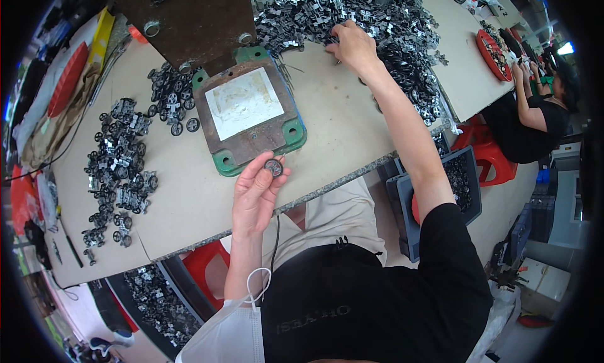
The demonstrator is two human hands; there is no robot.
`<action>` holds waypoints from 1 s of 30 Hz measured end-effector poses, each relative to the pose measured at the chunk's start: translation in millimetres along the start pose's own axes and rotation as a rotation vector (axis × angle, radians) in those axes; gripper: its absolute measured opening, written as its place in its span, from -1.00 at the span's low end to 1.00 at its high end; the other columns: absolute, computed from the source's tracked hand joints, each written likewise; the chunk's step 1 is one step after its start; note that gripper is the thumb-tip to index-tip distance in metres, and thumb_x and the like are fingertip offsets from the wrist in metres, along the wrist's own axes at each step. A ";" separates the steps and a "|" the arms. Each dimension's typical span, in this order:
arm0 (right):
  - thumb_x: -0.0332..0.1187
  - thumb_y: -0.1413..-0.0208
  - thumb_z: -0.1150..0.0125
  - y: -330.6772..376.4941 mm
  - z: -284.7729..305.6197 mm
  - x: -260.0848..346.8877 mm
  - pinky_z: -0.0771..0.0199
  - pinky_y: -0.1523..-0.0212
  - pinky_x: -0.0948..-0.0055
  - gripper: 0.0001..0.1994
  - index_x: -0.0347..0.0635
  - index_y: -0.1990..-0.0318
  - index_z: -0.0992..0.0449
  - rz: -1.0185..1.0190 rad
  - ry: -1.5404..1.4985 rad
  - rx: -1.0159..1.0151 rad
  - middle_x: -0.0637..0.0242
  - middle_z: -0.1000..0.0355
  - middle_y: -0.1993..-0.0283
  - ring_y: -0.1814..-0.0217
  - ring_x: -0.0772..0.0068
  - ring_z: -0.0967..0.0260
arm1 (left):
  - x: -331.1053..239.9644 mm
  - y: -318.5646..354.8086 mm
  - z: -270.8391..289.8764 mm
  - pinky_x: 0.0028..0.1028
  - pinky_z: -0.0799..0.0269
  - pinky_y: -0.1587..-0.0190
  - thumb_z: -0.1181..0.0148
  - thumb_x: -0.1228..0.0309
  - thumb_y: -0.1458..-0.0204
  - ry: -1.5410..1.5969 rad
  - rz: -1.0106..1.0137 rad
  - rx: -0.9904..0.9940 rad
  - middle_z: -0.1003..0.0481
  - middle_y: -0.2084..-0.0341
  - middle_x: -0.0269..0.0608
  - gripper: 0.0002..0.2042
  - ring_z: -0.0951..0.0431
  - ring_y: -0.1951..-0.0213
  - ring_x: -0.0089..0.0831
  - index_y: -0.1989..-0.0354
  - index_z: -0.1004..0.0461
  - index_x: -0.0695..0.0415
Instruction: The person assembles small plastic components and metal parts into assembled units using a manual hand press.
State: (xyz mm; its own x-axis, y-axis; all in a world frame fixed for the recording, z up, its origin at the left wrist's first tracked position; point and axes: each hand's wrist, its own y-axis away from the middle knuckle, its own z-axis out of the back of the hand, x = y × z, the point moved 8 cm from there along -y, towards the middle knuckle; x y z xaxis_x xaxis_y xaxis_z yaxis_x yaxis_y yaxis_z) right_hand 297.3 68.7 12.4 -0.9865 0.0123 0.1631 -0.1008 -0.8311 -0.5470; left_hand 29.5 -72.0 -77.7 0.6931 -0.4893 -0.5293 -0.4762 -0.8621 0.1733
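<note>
Between the thumb and fingers of my left hand (pixel 255 196) is a small black spoked wheel (pixel 274 168), held just off the near edge of the green press base (pixel 292 133). My right arm stretches across the table to the far pile of small dark metal parts (pixel 296 23). There my right hand (pixel 355 48) has its fingers curled together at the pile's near edge; what they pinch, if anything, is hidden. Beside that forearm lies a heap of black wheels (pixel 415 79). A whitish sheet (pixel 244 103) covers the middle of the press base.
The brown press body (pixel 189 23) rises at the far left of the base. Joined wheel assemblies (pixel 119 155) lie along the left of the table. A grey crate (pixel 406 231) stands below the right edge. Another person (pixel 535 111) sits at the far right near a red tray (pixel 494 54).
</note>
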 end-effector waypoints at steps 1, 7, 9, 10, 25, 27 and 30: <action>-0.41 0.05 -0.10 -1.5 -8.6 -2.0 -0.43 0.27 0.25 -0.86 -0.22 0.34 -0.52 -0.028 0.060 0.087 0.13 -0.46 0.38 0.32 0.12 -0.44 | -0.2 -0.2 0.4 -0.50 -0.52 0.15 -0.07 0.50 -0.05 -0.004 0.003 -0.001 -0.43 0.15 0.04 -0.70 -0.52 0.20 -0.27 0.02 -0.34 0.25; -0.44 0.07 -0.07 25.4 -0.3 7.0 -0.40 0.21 0.20 -0.86 -0.22 0.35 -0.51 0.014 0.033 0.267 0.10 -0.45 0.41 0.29 0.09 -0.43 | -0.1 -0.2 -0.4 -0.47 -0.49 0.12 -0.03 0.54 -0.06 0.018 0.013 0.045 -0.44 0.14 -0.02 -0.71 -0.52 0.18 -0.27 0.01 -0.35 0.25; -0.45 0.06 -0.04 35.1 2.1 7.0 -0.40 0.23 0.22 -0.83 -0.22 0.30 -0.52 -0.031 -0.183 0.389 0.10 -0.45 0.43 0.31 0.07 -0.43 | -0.3 0.3 -0.3 -0.47 -0.49 0.12 -0.03 0.54 -0.06 0.010 0.013 0.044 -0.44 0.14 -0.02 -0.71 -0.52 0.18 -0.28 0.01 -0.34 0.25; -0.46 0.06 -0.04 34.5 9.1 6.8 -0.38 0.19 0.27 -0.79 -0.23 0.24 -0.51 -0.054 -0.202 0.404 0.09 -0.43 0.31 0.26 0.07 -0.41 | 0.0 0.6 -0.6 -0.47 -0.48 0.12 -0.03 0.54 -0.06 0.001 0.014 0.046 -0.44 0.14 -0.02 -0.71 -0.51 0.18 -0.28 0.01 -0.34 0.25; -0.40 0.06 -0.21 63.9 28.1 19.8 -0.37 0.17 0.44 -0.80 -0.29 0.32 -0.35 -0.036 -0.430 0.682 0.27 -0.39 0.28 0.24 0.35 -0.36 | -1.2 3.5 1.7 -0.47 -0.49 0.14 -0.03 0.54 -0.07 -0.019 0.001 0.030 -0.44 0.14 -0.01 -0.72 -0.52 0.19 -0.27 0.02 -0.35 0.26; -0.41 0.00 -0.16 114.3 32.1 35.8 -0.37 0.24 0.54 -0.82 -0.25 0.32 -0.30 -0.141 -1.078 1.203 0.37 -0.36 0.31 0.31 0.56 -0.33 | -1.4 3.6 0.6 -0.47 -0.49 0.14 -0.03 0.54 -0.07 -0.009 0.006 0.029 -0.44 0.15 0.00 -0.72 -0.52 0.19 -0.26 0.02 -0.35 0.26; -0.39 -0.04 -0.15 147.0 24.6 28.4 -0.35 0.26 0.60 -0.82 -0.23 0.26 -0.32 -0.241 -0.981 1.410 0.41 -0.34 0.26 0.31 0.67 -0.29 | 0.3 -0.1 -1.1 -0.47 -0.50 0.15 -0.03 0.53 -0.07 -0.021 0.022 0.036 -0.44 0.15 0.00 -0.72 -0.52 0.19 -0.27 0.02 -0.35 0.26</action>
State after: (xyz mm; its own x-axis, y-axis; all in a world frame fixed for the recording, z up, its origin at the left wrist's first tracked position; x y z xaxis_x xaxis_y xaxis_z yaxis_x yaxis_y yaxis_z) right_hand 257.7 -66.8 -43.1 -0.4747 0.3285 0.8165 0.4865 -0.6752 0.5545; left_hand 30.4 -72.2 -77.0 0.6706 -0.5051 -0.5433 -0.5109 -0.8455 0.1555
